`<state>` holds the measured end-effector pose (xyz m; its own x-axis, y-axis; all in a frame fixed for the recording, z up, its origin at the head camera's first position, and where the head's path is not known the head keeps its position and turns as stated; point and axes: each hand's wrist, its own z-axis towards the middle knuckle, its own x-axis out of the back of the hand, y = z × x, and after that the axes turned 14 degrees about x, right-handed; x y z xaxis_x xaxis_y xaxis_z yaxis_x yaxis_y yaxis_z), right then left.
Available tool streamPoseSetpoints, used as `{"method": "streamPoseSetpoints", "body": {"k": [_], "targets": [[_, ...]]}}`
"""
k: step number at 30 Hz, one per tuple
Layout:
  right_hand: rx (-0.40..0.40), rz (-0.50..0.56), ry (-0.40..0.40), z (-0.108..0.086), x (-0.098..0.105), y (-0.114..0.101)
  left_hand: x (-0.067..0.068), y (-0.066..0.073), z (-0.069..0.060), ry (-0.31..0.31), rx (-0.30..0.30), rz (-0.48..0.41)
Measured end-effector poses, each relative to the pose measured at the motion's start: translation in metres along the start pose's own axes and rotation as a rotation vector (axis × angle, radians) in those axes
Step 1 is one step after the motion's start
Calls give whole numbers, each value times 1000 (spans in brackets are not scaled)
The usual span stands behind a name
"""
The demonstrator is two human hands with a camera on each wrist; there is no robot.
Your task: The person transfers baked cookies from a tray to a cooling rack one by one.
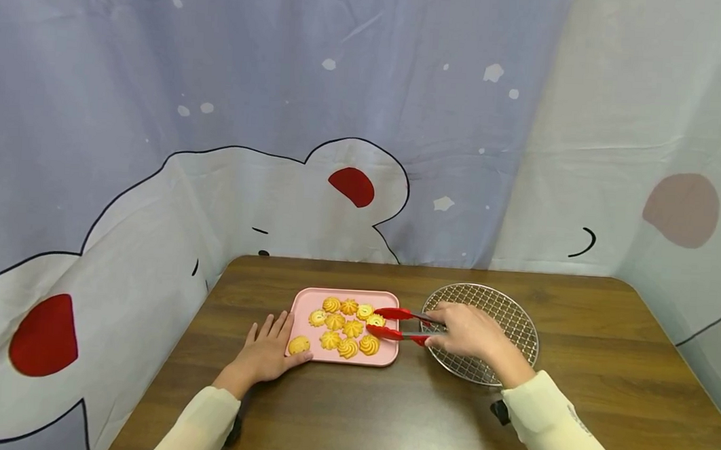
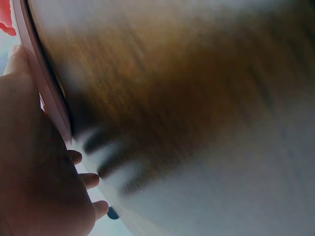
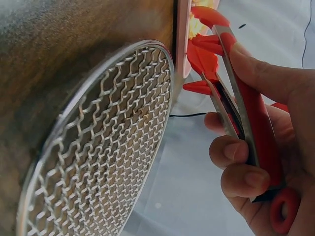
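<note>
Several yellow, swirled cookies (image 1: 335,321) lie on a pink rectangular tray (image 1: 344,361). My left hand (image 1: 263,357) rests at the tray's left edge with fingers spread, the thumb along its lower left corner; in the left wrist view the hand (image 2: 39,162) touches the tray's side (image 2: 44,78). My right hand (image 1: 471,333) grips red and metal tongs (image 1: 413,315), their red tips parted around a cookie (image 1: 376,320) at the tray's right side. In the right wrist view the hand (image 3: 275,147) has thumb and fingers around the tongs (image 3: 256,123); whether the tips touch the cookie I cannot tell.
A round wire mesh rack (image 1: 517,321) lies on the brown wooden table (image 1: 350,415) to the right of the tray, beneath my right hand. Behind the table hangs a curtain (image 1: 462,155) printed with white shapes and red patches.
</note>
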<state>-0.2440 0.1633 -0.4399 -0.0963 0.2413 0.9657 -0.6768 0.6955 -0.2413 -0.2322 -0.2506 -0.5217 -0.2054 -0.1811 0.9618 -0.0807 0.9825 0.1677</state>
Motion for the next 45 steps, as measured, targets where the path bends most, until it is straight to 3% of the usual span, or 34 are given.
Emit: {"method": "streamPoseSetpoints", "body": {"k": [9, 29, 45], "targets": [[-18, 13, 33, -12, -1, 0, -11, -3, 6, 1, -15, -7], [-43, -41, 83, -34, 12, 9, 2, 1, 1, 5, -7, 26], [-106, -42, 125, -61, 18, 27, -2, -1, 3, -8, -11, 21]]}}
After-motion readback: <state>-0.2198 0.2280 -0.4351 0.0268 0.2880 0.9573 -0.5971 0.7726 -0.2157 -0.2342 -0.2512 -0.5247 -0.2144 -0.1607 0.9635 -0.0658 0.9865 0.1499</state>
